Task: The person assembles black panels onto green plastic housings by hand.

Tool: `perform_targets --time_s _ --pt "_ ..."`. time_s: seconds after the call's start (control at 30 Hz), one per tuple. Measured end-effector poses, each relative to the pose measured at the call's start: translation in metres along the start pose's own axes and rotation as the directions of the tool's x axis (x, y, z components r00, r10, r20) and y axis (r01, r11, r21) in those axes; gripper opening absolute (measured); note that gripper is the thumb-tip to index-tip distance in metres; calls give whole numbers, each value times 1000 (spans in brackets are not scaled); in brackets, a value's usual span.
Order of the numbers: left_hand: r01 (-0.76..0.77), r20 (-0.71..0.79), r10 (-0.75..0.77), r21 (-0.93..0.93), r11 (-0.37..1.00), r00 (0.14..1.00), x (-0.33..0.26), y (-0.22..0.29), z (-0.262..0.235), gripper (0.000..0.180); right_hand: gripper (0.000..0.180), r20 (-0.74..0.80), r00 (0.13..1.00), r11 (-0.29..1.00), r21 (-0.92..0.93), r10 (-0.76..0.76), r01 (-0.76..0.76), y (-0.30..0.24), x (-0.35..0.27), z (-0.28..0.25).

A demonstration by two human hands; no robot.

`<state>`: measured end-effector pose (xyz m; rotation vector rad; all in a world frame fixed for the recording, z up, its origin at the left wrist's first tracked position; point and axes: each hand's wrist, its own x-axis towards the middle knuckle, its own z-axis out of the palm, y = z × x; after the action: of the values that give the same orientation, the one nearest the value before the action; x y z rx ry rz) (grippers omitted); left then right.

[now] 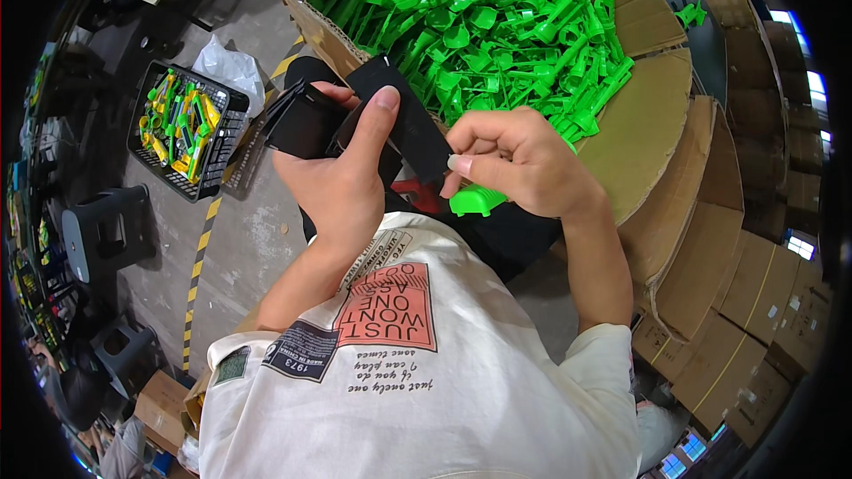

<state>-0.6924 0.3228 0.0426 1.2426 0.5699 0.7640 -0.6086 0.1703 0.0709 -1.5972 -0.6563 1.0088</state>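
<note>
My left hand [342,173] is closed round several thin black sheet-like pieces [304,120] that fan out to its left. From under its thumb a long black flat piece [404,120] slants down to the right. My right hand [524,164] has its fingers curled, with thumb and forefinger pinching that piece's lower right end. What exactly the black pieces are I cannot make out. Just below my right fingers a bright green plastic part [477,201] lies over my lap, partly hidden by the hand. A bit of something red [417,194] shows between my hands.
Ahead stands a large cardboard box [661,124] heaped with green plastic parts [479,27]. To the left, a black basket [209,173] holds yellow, green and grey parts beside a white plastic bag [231,71]. A grey stool [106,231] and stacked cartons [728,319] flank me.
</note>
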Motion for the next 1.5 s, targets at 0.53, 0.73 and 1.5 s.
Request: perform_targets --time_s 0.53,0.73,1.5 --pt "-72 -15 73 57 996 997 3 -5 -1 23 13 -8 999 998 24 -54 54 2 -1 -1" --pt "-81 -6 81 34 996 997 3 -5 -1 23 14 7 999 999 10 -47 47 -1 -1 -2" --pt "-163 -8 165 128 978 986 1 -8 -3 27 12 -40 999 1000 28 -11 12 2 -1 1"
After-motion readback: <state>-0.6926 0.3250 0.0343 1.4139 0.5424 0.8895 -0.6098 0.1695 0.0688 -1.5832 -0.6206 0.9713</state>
